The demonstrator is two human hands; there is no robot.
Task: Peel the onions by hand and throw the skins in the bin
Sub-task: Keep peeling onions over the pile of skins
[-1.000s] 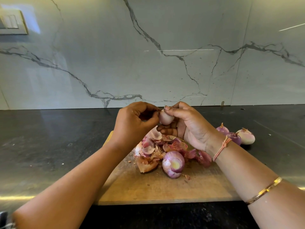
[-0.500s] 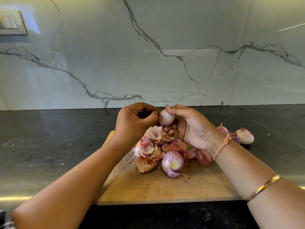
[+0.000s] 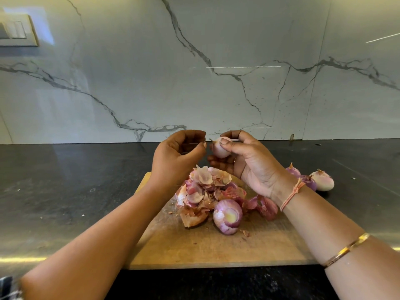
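Gripping a nearly bare small onion (image 3: 219, 149) above the cutting board (image 3: 216, 250), the right hand (image 3: 255, 165) faces a curled left hand (image 3: 177, 156), pinching a scrap or nothing, I cannot tell; skins (image 3: 205, 187) lie heaped on the board, none binned, other onions (image 3: 322, 180) nearby.

Bright; glare streak on wall (image 3: 242, 67); edges bowed

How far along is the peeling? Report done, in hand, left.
Done: a pile of skins lies on the cutting board beside a purple onion.
In hand: the right hand holds a small pale onion, with the left hand at its tip.
Left: binning the skins (no bin in view) and perhaps the counter onions.
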